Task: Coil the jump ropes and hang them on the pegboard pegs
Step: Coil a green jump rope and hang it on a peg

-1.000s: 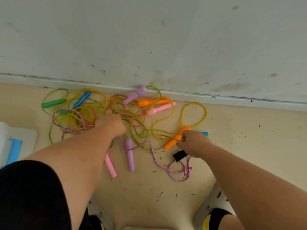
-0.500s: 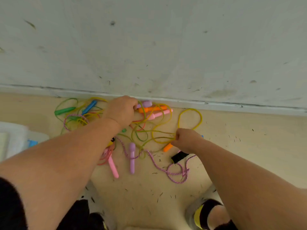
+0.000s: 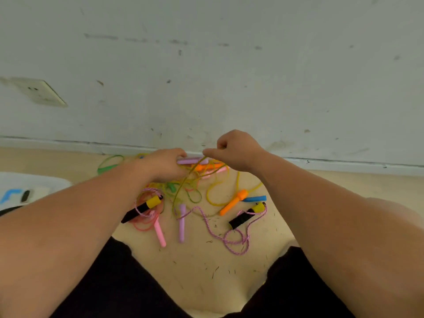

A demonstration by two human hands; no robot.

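Note:
A tangle of jump ropes lies on the floor by the wall. My left hand (image 3: 164,165) grips a purple handle (image 3: 191,160) lifted near the baseboard. My right hand (image 3: 234,149) pinches an olive-yellow cord (image 3: 183,187) that runs down into the tangle. Below lie a second purple handle (image 3: 182,222), a pink handle (image 3: 160,232), an orange handle (image 3: 232,202), a blue handle (image 3: 254,199), and two black-and-yellow handles (image 3: 141,208) (image 3: 246,215) joined by a pink braided rope (image 3: 229,239). No pegboard is in view.
A pale wall with a socket plate (image 3: 40,91) rises behind the pile. A white object with blue marks (image 3: 20,191) sits at the left edge. A green rope loop (image 3: 110,162) lies at the far left. My dark-clothed legs (image 3: 114,283) frame the bare floor below.
My right hand let go of the orange handle and rose to pinch the olive cord by the wall. My left hand closed on the purple handle and lifted it. The camera tilted upward.

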